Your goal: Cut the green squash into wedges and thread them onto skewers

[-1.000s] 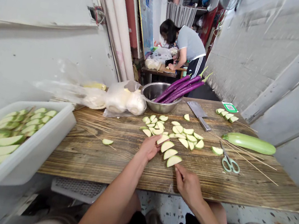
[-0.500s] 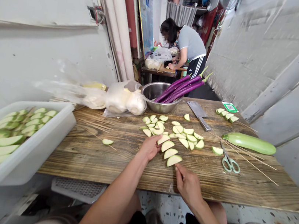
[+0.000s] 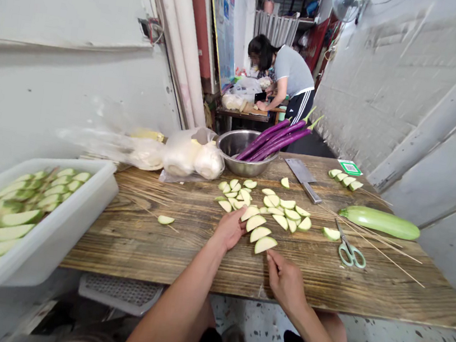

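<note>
Between my hands a row of several half-moon zucchini slices (image 3: 260, 234) runs toward me on a thin bamboo skewer, mostly hidden by the slices. The fingers of my left hand (image 3: 230, 231) close on the farthest slice (image 3: 249, 214) of that row. My right hand (image 3: 287, 275) pinches the skewer's near end, just below the nearest slice (image 3: 265, 245). Beyond my left hand lies a loose pile of cut zucchini slices (image 3: 286, 204). A single slice (image 3: 165, 220) sits by a skewer to the left.
A white tub (image 3: 45, 247) of skewered slices stands left. Behind are bagged white vegetables (image 3: 207, 162), a steel bowl (image 3: 245, 168) with eggplants (image 3: 277, 138), and a cleaver (image 3: 302, 173). Scissors (image 3: 352, 255), a whole zucchini (image 3: 380, 222) and skewers (image 3: 394, 255) lie right. A person (image 3: 292, 72) works farther back.
The view has tilted slightly, so the scene sits a little lower. Both hands keep their hold on the slice and skewer, with hardly any movement.
</note>
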Tool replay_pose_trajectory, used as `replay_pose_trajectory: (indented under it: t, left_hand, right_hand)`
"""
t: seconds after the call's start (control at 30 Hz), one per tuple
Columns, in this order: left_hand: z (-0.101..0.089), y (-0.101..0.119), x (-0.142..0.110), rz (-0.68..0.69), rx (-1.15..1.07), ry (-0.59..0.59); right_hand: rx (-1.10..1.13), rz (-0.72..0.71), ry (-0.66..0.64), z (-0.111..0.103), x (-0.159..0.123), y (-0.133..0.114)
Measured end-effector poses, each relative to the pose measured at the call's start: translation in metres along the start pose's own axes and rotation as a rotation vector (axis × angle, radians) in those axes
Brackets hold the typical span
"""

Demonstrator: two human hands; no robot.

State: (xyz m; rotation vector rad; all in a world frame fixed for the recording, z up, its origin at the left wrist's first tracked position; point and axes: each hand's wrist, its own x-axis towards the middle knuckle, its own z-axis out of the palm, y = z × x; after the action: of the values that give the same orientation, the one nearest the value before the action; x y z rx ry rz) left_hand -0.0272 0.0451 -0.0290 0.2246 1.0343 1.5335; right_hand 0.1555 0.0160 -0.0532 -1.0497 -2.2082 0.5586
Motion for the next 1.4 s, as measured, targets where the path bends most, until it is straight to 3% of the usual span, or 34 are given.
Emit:
replay_pose_trajectory:
  t: [0.13,0.33,0.5,0.77,0.9,1.0,1.13,1.4]
  left_hand:
    - [-0.002,0.005,-0.003,-0.047,-0.070,-0.077]
    - [-0.003,0.003,0.000,0.009,-0.066,-0.121]
    - [-0.004,0.000,0.001,-0.006,-0.049,-0.186]
    - [-0.005,0.000,-0.003,0.013,-0.050,-0.289]
    - [-0.002,0.002,-0.013,0.095,0.015,-0.224]
    - [0.001,-0.003,-0.031,0.194,0.184,-0.114]
    - [0.004,-0.018,-0.066,0.215,0.323,-0.082]
    - [-0.001,-0.030,-0.120,0.319,0.306,-0.073]
  right_hand:
    - [0.293,0.103,0.006,-0.005,0.003,-0.001]
    - [1.140,0.393,-0.294,-0.029,0.003,0.003]
    - [1.378,0.385,-0.365,-0.032,0.002,0.010]
    - [1.412,0.422,-0.358,-0.027,0.003,0.013]
    - [1.382,0.450,-0.238,-0.022,0.005,0.014]
    - [1.178,0.454,-0.076,-0.018,0.007,0.009]
    - [0.791,0.344,0.113,-0.014,0.010,-0.008]
    - [0.573,0.148,0.122,-0.011,0.002,-0.053]
